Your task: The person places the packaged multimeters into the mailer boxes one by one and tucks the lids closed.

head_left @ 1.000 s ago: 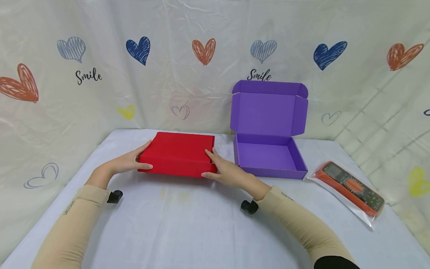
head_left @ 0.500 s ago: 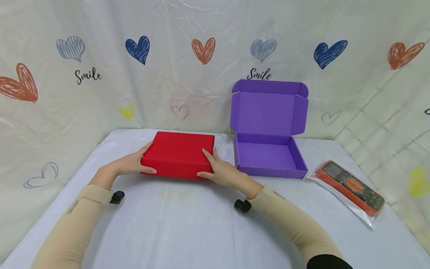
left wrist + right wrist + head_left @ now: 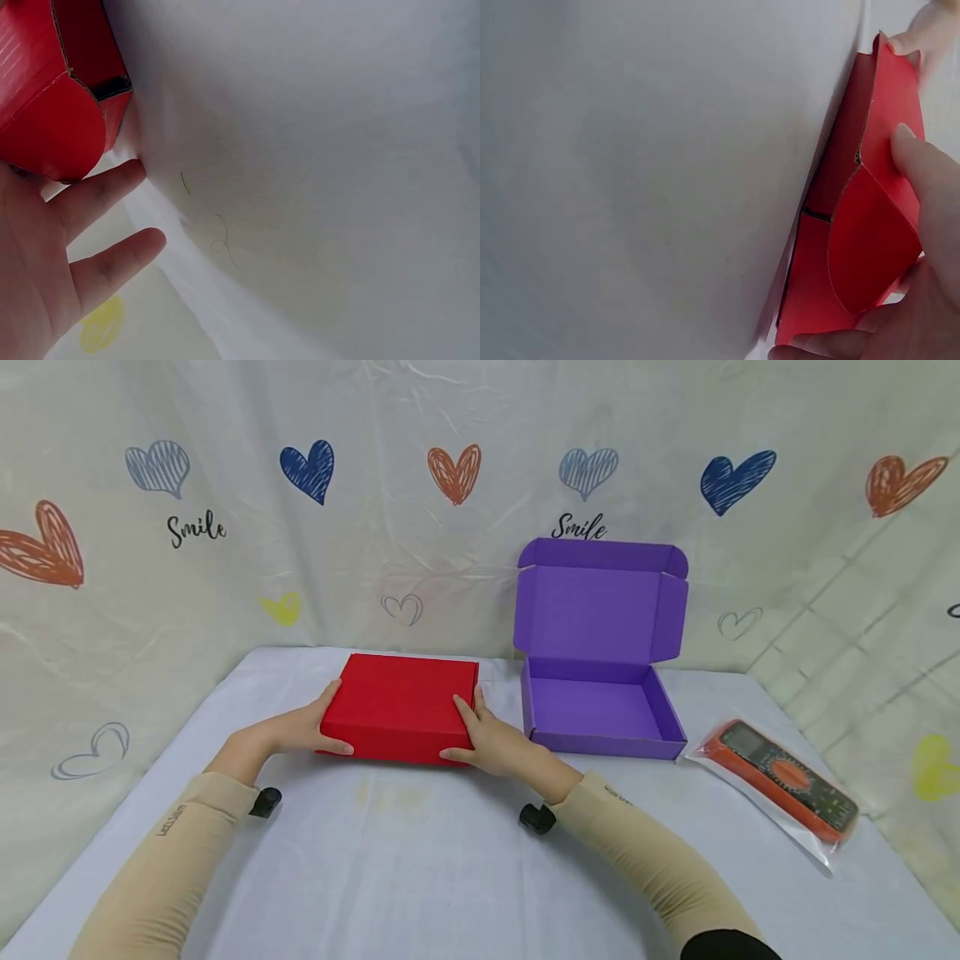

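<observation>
A red cardboard box (image 3: 405, 697) lies with its lid down, left of the table's middle. My left hand (image 3: 300, 728) holds its left end, thumb at the front left corner. In the left wrist view, two fingers (image 3: 112, 266) of that hand stretch out straight past the box's end. Gripping the opposite end is my right hand (image 3: 495, 743), its thumb on the front face and other fingers along the top edge and side. The right wrist view shows a curved side flap (image 3: 874, 240) on the outside of that end, with a narrow dark gap beside it.
Right of the red box stands a purple cardboard box (image 3: 603, 743), lid raised against the backdrop and nothing inside. An orange multimeter (image 3: 783, 777) in a clear plastic bag lies farther right. White cloth (image 3: 420, 877) covers the table; a heart-patterned sheet (image 3: 480, 560) hangs behind.
The red box's front edge has come slightly nearer to me. My left hand has shifted a little right and toward me; my right hand has moved slightly left along the box.
</observation>
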### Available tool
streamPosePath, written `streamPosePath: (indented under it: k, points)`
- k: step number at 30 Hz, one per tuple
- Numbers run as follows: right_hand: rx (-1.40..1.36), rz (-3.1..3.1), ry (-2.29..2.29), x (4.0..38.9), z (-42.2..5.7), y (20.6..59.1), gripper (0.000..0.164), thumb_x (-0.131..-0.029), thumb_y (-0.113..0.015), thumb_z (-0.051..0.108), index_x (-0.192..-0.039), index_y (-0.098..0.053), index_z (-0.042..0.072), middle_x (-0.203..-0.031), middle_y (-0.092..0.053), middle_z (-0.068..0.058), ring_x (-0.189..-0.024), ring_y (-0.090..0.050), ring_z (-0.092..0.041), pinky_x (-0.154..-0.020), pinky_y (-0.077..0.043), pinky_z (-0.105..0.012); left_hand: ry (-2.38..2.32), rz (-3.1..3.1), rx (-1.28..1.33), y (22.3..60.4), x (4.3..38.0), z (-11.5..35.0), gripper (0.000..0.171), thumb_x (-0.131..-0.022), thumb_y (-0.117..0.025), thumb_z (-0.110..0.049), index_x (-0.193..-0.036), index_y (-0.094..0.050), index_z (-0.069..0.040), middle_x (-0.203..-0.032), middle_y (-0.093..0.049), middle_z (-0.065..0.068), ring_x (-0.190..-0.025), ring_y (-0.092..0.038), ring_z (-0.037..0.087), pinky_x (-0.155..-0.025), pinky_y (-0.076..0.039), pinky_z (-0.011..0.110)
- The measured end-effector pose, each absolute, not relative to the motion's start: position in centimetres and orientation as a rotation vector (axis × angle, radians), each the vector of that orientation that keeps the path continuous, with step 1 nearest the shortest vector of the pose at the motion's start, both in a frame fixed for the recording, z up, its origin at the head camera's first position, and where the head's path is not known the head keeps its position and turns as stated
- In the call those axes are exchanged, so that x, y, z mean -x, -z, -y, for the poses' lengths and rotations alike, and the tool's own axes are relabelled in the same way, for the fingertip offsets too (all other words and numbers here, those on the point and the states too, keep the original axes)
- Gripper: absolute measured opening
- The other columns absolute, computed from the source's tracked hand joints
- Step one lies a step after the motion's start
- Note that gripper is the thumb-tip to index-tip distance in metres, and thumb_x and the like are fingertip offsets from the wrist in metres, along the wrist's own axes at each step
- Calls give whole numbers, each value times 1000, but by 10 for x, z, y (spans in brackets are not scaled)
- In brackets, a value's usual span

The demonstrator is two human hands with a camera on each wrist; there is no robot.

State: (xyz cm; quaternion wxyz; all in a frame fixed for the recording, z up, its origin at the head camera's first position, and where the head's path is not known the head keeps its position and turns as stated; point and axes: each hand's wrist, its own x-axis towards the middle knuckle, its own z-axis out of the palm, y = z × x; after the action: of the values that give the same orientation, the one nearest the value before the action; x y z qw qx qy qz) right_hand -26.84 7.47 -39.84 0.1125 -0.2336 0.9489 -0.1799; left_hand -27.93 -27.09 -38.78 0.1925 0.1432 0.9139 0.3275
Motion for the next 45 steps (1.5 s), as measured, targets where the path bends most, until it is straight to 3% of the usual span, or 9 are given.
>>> streamPosePath:
  k: [3,11,14,16,18,21,23,41,45]
  points:
    - [685,-2791,509,268,-74,398,100,-97,-63,58,-166,-7,13,-169,12,-20,-146,-37,-37,-73,-55,-30,-912,-2575,-404,389,279,271,127,-86,-79,-45,-162,17,-8,-165,-10,27,-144,-23,46,-111,-32,66]
    - [671,-2811,430,268,-71,397,101,-96,-63,59,-166,-6,14,-169,12,-20,-147,-36,-38,-60,-51,-27,-855,-2595,-386,388,276,269,127,-87,-78,-48,-162,17,-9,-166,-7,26,-145,-22,46,-111,-32,66]
    - [662,-2818,403,268,-70,397,101,-96,-63,60,-166,-6,14,-169,11,-20,-142,-44,-39,-55,-49,-26,-841,-2595,-389,388,276,269,127,-88,-78,-48,-161,18,-7,-166,-5,27,-145,-21,48,-112,-30,67]
    - [656,-2820,397,268,-70,396,101,-96,-63,60,-166,-6,15,-169,11,-20,-128,-57,-38,-52,-47,-25,-825,-2601,-389,388,276,269,127,-88,-78,-48,-161,18,-7,-167,-4,27,-146,-20,48,-112,-30,67]
    - [649,-2822,396,268,-70,396,101,-96,-63,59,-166,-6,15,-169,11,-19,-102,-69,-34,-50,-44,-24,-806,-2606,-391,387,276,268,127,-89,-77,-49,-160,19,-6,-167,-3,27,-146,-20,48,-112,-29,67]
    - [639,-2823,392,268,-70,395,101,-96,-63,59,-166,-6,16,-170,11,-18,-66,-65,-25,-48,-40,-24,-780,-2616,-383,386,277,268,127,-88,-77,-49,-160,19,-7,-167,-2,26,-147,-19,47,-113,-29,66]
    - [637,-2825,387,268,-70,395,101,-96,-63,60,-166,-5,16,-170,11,-18,-55,-58,-21,-47,-39,-24,-773,-2615,-378,385,277,267,127,-89,-77,-49,-160,19,-7,-167,-2,27,-147,-20,47,-112,-29,67]
    - [668,-2807,396,270,-73,399,100,-97,-61,60,-166,-3,16,-170,13,-18,-53,-58,-20,-47,-39,-24,-758,-2604,-373,385,275,268,127,-89,-76,-49,-160,20,-6,-166,-2,30,-144,-20,51,-110,-30,69]
    - [677,-2800,399,272,-73,399,101,-97,-61,60,-166,-2,16,-169,14,-17,-53,-58,-19,-48,-40,-24,-782,-2613,-396,385,273,276,122,-90,-76,-48,-162,15,-9,-167,-3,29,-146,-20,50,-111,-30,69]
